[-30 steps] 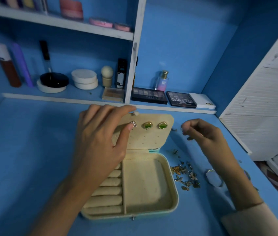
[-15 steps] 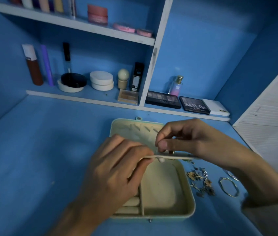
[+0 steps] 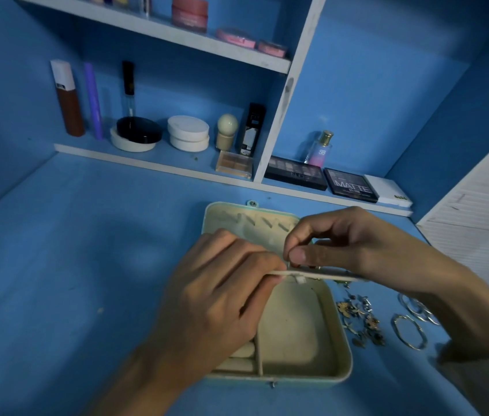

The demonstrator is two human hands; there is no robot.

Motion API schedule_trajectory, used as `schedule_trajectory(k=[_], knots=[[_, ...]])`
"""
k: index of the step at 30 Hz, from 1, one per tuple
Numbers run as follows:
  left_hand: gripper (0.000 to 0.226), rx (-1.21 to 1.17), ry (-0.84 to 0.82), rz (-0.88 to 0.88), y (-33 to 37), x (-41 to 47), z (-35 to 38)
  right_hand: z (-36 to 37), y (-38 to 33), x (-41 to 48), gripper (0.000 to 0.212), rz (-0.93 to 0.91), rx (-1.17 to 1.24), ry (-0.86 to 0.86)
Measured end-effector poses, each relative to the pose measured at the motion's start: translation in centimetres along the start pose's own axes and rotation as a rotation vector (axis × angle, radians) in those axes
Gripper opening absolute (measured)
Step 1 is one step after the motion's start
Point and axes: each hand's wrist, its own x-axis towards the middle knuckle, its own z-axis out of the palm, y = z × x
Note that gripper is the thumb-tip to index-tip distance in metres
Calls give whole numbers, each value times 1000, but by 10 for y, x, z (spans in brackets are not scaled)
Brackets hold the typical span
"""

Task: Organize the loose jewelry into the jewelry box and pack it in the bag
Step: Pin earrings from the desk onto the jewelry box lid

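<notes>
The cream and mint jewelry box (image 3: 346, 346) lies open on the blue desk, its lid (image 3: 231, 216) flat behind it. My left hand (image 3: 216, 298) grips the box's cream earring panel (image 3: 331, 276), holding it level and edge-on over the tray. My right hand (image 3: 357, 250) rests on top of the panel, thumb and forefinger pinched on something too small to make out. The earrings on the panel are hidden. Loose jewelry (image 3: 360, 322) lies in a heap right of the box, with a gold bangle (image 3: 409, 331) and thin rings (image 3: 417, 306) beyond it.
A shelf unit at the back holds cosmetics: a brown bottle (image 3: 68, 100), round compacts (image 3: 187, 133), eyeshadow palettes (image 3: 295, 172) and a small perfume bottle (image 3: 319, 148). A white slatted panel (image 3: 483, 229) stands at the right. No bag is in view.
The earring panel has gone from upright to level over the tray. My right hand has moved left from beside the box onto the panel. In the last half second little moved.
</notes>
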Motion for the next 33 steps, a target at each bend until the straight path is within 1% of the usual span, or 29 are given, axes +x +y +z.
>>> schedule_trajectory(k=[10,13,17,21,23,27,33], knots=[[11,17,-5,14,0,0,0,-1,4,2,6,-61,-84,-44],[11,20,-16,24,0,0,0,-6,3,5,8,-50,-125,-94],[9,0,-14,23,0,0,-1,-16,-2,10,10,0,-52,-207],[7,-1,-21,28,0,0,0,-20,-5,20,15,15,-90,-290],[8,4,-23,27,0,0,0,-19,-7,23,18,17,-114,-314],[9,11,-22,22,0,1,0,-19,-10,29,19,13,-170,-347],[10,17,-27,26,1,0,-1,-18,-12,30,13,8,-230,-363]])
